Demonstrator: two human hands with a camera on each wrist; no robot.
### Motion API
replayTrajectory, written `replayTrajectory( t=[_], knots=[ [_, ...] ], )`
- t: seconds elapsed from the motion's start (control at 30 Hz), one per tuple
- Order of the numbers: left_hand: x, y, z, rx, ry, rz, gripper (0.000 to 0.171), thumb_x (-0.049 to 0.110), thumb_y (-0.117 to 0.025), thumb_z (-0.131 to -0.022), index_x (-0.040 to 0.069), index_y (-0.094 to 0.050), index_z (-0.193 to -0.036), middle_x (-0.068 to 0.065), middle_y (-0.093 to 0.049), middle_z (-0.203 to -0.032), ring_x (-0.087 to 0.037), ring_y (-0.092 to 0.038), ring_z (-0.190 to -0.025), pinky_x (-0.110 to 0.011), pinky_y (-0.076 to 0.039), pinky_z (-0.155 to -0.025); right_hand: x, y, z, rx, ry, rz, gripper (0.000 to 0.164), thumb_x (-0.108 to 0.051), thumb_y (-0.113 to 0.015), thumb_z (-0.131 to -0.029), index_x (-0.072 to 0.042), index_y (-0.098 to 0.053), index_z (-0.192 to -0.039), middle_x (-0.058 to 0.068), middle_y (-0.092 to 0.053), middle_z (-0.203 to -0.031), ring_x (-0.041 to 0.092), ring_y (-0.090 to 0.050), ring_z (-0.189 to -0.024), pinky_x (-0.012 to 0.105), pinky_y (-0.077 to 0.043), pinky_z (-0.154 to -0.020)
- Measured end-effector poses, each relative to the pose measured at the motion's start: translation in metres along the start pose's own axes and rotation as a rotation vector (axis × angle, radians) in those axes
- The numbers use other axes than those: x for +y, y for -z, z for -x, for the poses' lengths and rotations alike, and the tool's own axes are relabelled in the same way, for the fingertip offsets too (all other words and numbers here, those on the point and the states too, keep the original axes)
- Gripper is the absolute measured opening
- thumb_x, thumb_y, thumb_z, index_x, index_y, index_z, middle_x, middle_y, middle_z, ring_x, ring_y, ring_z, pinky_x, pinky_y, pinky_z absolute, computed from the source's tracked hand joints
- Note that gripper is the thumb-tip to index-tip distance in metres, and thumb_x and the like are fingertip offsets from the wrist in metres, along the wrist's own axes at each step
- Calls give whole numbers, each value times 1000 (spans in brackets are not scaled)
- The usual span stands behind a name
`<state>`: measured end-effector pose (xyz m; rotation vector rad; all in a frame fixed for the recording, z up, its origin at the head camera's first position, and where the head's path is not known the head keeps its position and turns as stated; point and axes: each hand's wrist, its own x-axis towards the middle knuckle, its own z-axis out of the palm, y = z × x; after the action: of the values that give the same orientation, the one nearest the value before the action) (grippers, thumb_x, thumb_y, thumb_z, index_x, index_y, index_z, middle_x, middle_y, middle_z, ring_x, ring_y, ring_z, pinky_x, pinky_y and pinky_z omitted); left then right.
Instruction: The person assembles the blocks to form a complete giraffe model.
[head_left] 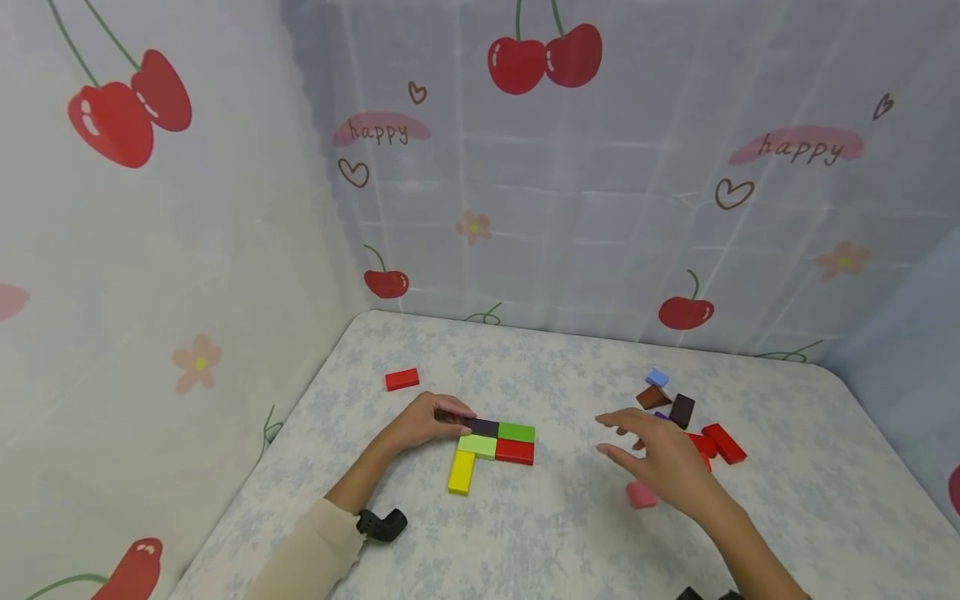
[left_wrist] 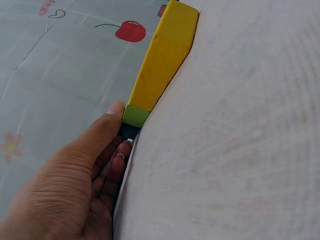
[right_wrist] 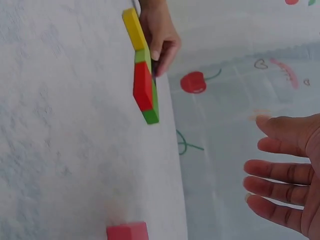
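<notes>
So we've got a flat little cluster of blocks mid-table: a dark block and a green block in the far row, a lime block and a red block in the near row, and a yellow block sticking out toward us off the lime one. The left hand sits at the left end of the cluster w/ fingertips resting on the dark block, fingers mostly straight, pressing more than grabbing; the wrist cam shows the thumb right against the lime block's end. The right hand hovers over the table, fingers spread and relaxed, holding nothing, just left of the loose pile of spare pieces (brown, dark, blue, a couple of reds) on the right. A pink block lies right under/near that hand, and one stray red block sits far left by itself. What could go wrong imo: the blocks just butt together w/ nothing locking them, so any sideways shove from the left fingertips could slide the dark block out of line and open gaps in the row. Also the right hand is low and close to the pink block and the pile, so a careless sweep could knock pieces around or off toward the table edge.
</notes>
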<state>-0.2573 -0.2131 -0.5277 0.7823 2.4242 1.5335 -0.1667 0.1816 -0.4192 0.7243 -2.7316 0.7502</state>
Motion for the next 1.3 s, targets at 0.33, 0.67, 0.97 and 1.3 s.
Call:
replayTrajectory(
  t=[0.33, 0.67, 0.97, 1.3],
  knots=[
    [-4, 1, -1, -6, -9, 15, 29, 18, -82, -87, 18, -79, -116, 3, -74, -112, -15, -66, -101, -28, -54, -86, 56, 35, 0, 158, 76, -3, 39, -4, -85, -79, -8, -72, -116, -1, -71, -97, 11, -64, -80, 28, -57, -64],
    [-9, 2, -1, -11, -28, -10, 28, 23, -81, -88, 20, -79, -116, 4, -74, -112, -16, -67, -101, -30, -55, -86, 110, 63, 13, 127, -188, 59, 41, -20, -77, -92, -1, -67, -127, 22, -69, -116, 36, -64, -96, 16, -49, -66],
    [-10, 2, -1, -19, -12, -4, 28, 23, -82, -88, 21, -79, -115, 6, -74, -112, -15, -67, -99, -30, -55, -85, 157, 59, 29, 1, -317, 60, 46, -18, -76, -92, 5, -62, -130, 32, -64, -121, 48, -60, -103, 56, -57, -76],
    [-5, 1, 0, -7, -8, 13, 28, 16, -82, -88, 16, -79, -115, 2, -74, -112, -14, -66, -99, -26, -53, -84, 185, 50, 37, -201, -414, -59, 57, -13, -77, -88, 6, -55, -137, 36, -55, -128, 44, -58, -102, 48, -58, -70]
  ],
)
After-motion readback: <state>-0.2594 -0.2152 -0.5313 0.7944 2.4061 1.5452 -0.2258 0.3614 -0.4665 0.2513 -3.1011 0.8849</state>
